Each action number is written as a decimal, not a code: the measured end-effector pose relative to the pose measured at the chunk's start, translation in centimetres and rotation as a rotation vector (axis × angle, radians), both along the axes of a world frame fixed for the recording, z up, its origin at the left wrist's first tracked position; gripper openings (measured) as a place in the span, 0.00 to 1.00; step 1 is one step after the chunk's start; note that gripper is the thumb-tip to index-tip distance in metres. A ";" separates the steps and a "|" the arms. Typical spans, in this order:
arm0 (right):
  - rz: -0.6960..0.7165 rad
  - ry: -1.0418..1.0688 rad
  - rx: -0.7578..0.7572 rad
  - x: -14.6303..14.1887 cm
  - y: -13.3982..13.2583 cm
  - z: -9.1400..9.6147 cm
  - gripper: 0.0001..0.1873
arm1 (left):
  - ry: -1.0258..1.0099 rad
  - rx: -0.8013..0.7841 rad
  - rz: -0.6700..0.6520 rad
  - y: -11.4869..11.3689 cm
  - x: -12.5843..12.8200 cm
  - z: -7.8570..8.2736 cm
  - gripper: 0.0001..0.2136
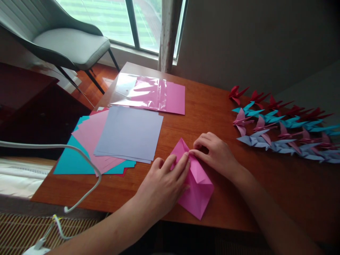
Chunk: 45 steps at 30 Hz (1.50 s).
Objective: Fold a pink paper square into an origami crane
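Note:
A partly folded pink paper [198,187] lies on the wooden table [265,184] near its front edge. My left hand [162,184] rests flat on the paper's left half, fingers stretched out and pressing it down. My right hand [215,154] sits at the paper's upper edge, its fingertips pinched on a fold where both hands meet.
A stack of lilac, pink and teal sheets [114,140] lies to the left. Behind it is a clear plastic sleeve over pink paper [148,92]. Rows of several red, teal, pink and lilac folded cranes [281,129] line the right side. A white cable [79,177] crosses the left edge; a grey chair [66,42] stands beyond.

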State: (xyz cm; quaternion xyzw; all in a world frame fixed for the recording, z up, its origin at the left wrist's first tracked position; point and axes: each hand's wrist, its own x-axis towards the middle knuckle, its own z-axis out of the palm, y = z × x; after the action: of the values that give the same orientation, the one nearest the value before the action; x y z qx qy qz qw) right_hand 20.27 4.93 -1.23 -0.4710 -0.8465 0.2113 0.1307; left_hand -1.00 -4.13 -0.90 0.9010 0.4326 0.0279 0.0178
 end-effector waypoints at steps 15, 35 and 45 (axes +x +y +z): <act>-0.050 -0.006 0.074 -3.9 4.6 -0.2 0.16 | 0.006 0.017 0.010 0.0 0.1 0.1 0.24; 0.162 -0.011 -0.089 1.7 1.3 0.9 0.14 | -0.035 -0.010 0.015 0.0 -0.1 -0.1 0.25; -0.058 -0.006 0.004 -1.7 4.1 -0.2 0.16 | -0.038 -0.006 0.025 -0.1 0.0 -0.4 0.24</act>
State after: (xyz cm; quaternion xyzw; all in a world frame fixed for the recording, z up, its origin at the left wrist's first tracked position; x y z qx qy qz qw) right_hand 18.55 9.06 -1.42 -0.4957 -0.8332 0.2046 0.1352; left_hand -1.03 -4.21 -1.28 0.8947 0.4436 0.0438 0.0284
